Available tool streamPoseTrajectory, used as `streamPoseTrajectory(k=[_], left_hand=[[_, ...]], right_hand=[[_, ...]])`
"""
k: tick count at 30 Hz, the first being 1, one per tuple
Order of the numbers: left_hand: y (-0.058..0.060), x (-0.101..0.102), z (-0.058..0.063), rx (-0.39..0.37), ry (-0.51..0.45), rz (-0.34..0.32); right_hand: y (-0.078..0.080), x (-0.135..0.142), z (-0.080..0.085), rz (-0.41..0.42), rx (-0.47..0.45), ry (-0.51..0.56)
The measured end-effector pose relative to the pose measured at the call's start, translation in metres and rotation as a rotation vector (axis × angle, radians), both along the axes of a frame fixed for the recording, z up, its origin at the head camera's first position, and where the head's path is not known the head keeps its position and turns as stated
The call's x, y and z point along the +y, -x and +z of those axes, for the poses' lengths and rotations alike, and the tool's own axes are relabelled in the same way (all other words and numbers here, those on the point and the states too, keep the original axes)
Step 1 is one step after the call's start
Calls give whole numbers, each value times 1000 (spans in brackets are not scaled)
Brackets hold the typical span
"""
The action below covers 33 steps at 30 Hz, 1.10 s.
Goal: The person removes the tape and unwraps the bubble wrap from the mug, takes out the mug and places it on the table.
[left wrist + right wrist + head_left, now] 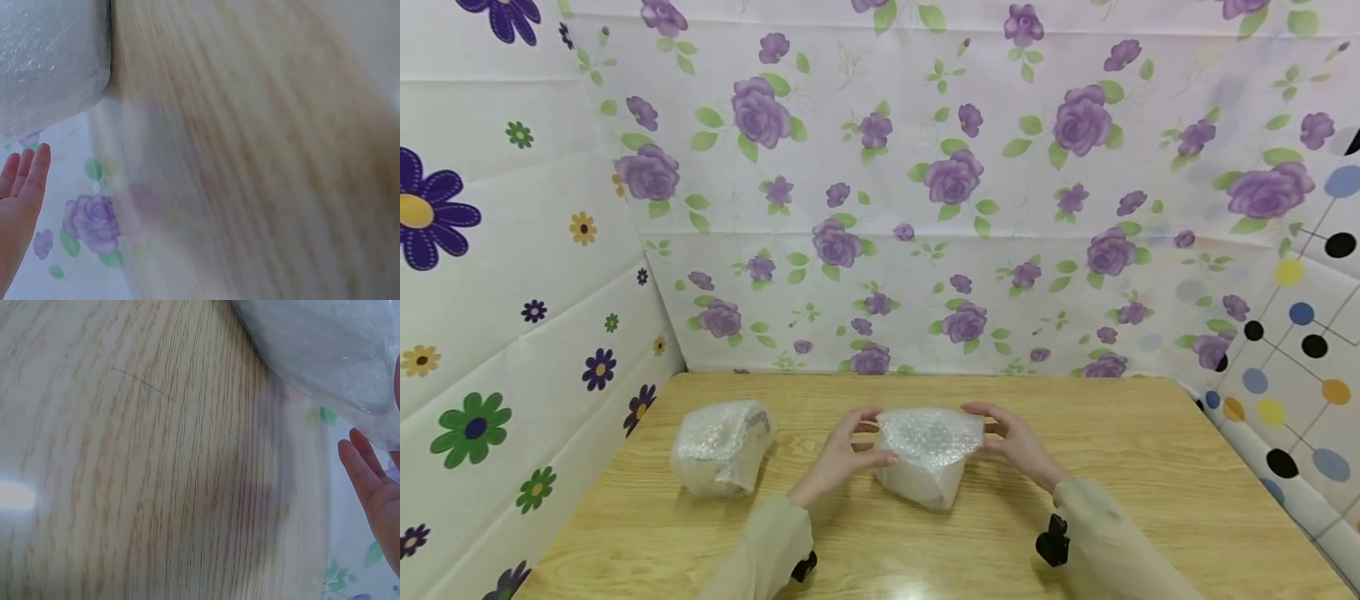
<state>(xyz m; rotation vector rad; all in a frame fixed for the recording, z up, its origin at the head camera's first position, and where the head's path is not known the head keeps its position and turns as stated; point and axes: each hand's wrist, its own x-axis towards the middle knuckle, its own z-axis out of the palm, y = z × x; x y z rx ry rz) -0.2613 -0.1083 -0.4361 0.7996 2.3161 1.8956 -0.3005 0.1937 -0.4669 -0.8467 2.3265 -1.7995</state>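
A bubble-wrapped package (928,454), whitish and translucent, sits at the middle of the table between both hands. The wrap hides what is inside. My left hand (847,454) is at its left side, thumb at the near face; in the left wrist view that hand's fingers (36,178) are straight beside the wrap (50,62). On the other side, my right hand (1017,440) has its fingers spread at the upper right edge. The right wrist view shows extended fingers (359,465) close to the wrap (325,353), partly cut off by the frame.
A second bubble-wrapped package (718,450) stands to the left on the wooden table (1150,467). Floral sheeting (910,275) rises behind the table's back edge, with more patterned sheets on both sides. Black wrist cameras (1052,540) are strapped below the hands.
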Motion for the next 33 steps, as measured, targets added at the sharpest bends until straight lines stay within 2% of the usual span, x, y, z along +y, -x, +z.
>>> streamPoseTrajectory(k=[7,16,27,33], left_hand=[[-3,4,-4,8,8,31],[-5,11,-4,38,54,96],[-8,15,1,45,76,126],[-4,17,2,79,102,107]], right_hand=[[7,-2,-7,17,22,-11],[8,-4,-8,13,-46,20],[4,-1,-11,27,-85,69],[2,1,-10,-11,-73,72]])
